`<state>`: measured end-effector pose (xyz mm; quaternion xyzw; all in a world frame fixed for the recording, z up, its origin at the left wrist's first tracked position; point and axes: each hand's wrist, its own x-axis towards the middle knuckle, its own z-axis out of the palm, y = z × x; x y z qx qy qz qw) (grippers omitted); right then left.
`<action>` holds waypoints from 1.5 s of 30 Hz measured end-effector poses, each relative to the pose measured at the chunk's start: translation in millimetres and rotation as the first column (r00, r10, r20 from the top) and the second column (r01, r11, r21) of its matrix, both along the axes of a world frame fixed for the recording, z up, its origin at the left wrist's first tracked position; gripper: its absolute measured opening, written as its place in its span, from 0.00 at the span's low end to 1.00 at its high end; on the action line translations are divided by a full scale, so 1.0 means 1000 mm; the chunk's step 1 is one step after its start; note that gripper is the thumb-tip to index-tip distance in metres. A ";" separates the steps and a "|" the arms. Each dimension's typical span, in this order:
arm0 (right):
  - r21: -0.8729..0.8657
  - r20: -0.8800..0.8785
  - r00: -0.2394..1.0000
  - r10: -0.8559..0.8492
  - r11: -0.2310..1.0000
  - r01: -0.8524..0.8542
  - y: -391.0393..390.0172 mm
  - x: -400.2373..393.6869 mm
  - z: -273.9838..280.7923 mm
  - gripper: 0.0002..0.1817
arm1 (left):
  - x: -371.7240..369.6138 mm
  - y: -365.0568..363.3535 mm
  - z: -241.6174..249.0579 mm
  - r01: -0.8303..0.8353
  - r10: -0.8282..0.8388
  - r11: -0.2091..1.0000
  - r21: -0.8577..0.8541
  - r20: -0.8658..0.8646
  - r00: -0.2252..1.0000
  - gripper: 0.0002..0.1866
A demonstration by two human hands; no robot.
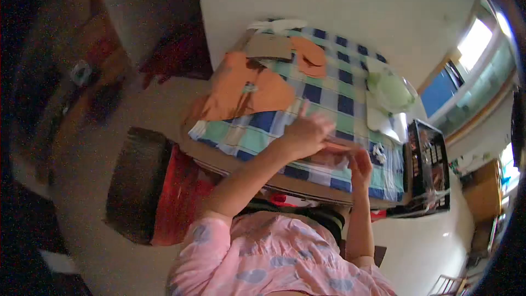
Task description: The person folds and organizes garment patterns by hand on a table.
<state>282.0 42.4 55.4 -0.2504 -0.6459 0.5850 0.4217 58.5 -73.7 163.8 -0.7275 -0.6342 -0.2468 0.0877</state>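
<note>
My left hand, smeared by motion, is over the near part of the checked cloth with its fingers curled and one finger pointing up. My right hand is closed, fingers bent together. Between them a thin, flat orange piece stretches from one hand to the other, too blurred to name more closely. To the left on the cloth spread flat orange pieces with dark gaps and a small pale mark. Behind those, another orange piece lies beside a flat grey-brown piece.
A blue, green and white checked cloth covers the table. A pale green bag-like bundle lies right, with a small crumpled white thing nearer. A black crate stands off the right edge; a red and dark container is left.
</note>
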 end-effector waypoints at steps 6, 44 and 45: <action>0.827 0.375 0.876 -0.304 0.537 -0.167 -0.044 -0.039 0.139 0.21 | -0.015 -0.030 0.019 -0.047 0.015 0.988 -0.149 -0.213 0.977 0.05; 0.149 0.181 0.569 0.802 0.549 -0.822 -0.261 -0.337 0.078 0.11 | -0.043 -0.449 -0.124 -0.993 0.993 0.097 -0.069 -0.054 0.101 0.17; 0.375 0.294 0.646 0.705 0.536 -0.756 -0.278 -0.340 0.077 0.12 | -0.043 -0.449 -0.124 -0.993 0.993 0.096 -0.072 -0.056 0.101 0.17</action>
